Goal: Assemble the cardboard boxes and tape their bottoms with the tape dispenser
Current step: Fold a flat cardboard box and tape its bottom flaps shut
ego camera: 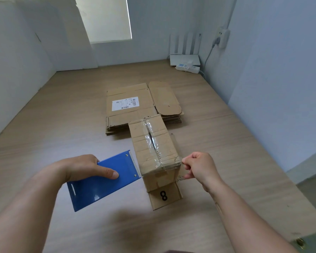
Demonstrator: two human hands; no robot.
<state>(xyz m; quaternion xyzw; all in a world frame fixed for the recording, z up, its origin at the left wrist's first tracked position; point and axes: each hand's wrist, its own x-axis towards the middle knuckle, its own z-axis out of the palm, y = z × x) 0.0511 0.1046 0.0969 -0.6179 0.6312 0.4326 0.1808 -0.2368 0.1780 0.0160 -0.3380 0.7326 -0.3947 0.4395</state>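
The box (pixel 153 148) is standing near the middle of the table (pixel 62 115), close to the person, its closed side facing up. A strip of clear tape (pixel 154 143) is running along the seam on top, from the far edge to the near edge, wrinkled in places. At the near end a loose flap (pixel 165 197) marked "8" is lying flat on the table.

The right hand (pixel 199 168) is pinching the box at its near right corner, fingers curled and thumb closed on the cardboard edge. Whether tape is also under the fingertips cannot be told.

The left hand (pixel 80 168) is gripping the blue dispenser (pixel 102 185) from above, thumb lying flat across its top plate and the other fingers wrapping out of sight. The dispenser's toothed end is sitting right against the box's near left side; contact cannot be told for sure.

Just behind the box, a stack (pixel 131 123) of flattened cardboard is lying on the table, the top sheet carrying a white label (pixel 125 103). The box's far end is overlapping the stack's near edge in this view.

In the far right corner a white router (pixel 185 59) is sitting with a power strip (pixel 187 67) in front of it, and a cable is hanging from a wall socket (pixel 222 36). A white board (pixel 44 33) is leaning at the far left.
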